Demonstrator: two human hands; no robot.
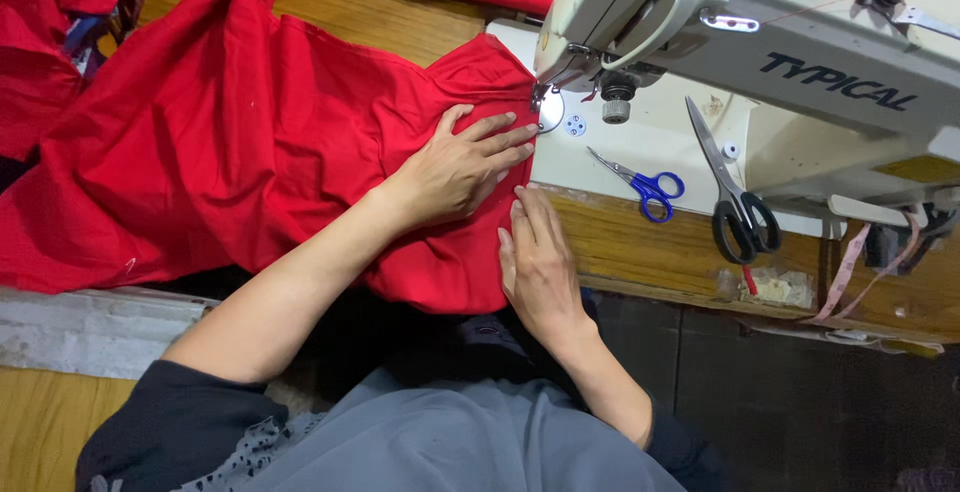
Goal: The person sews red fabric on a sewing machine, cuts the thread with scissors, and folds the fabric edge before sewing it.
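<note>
We see dark lettering along the cream arm of the sewing machine (760, 42), on its right part; a small round blue-marked plate sits on its bed near the needle. The wooden table (640, 242) is worn, its grain showing, its front edge chipped. Red fabric (230, 142), thin and softly creased, spreads across the table's left and drapes over the edge. Our left hand (460, 167) lies flat and spread on the fabric, fingertips just beside the presser foot. Our right hand (535, 262) rests open with straight fingers along the fabric's right edge, pressing rather than gripping. Small blue-handled scissors (645, 187) and larger black-handled shears (735, 202) lie on the machine bed. A pink measuring tape (850, 267) hangs at the right.
</note>
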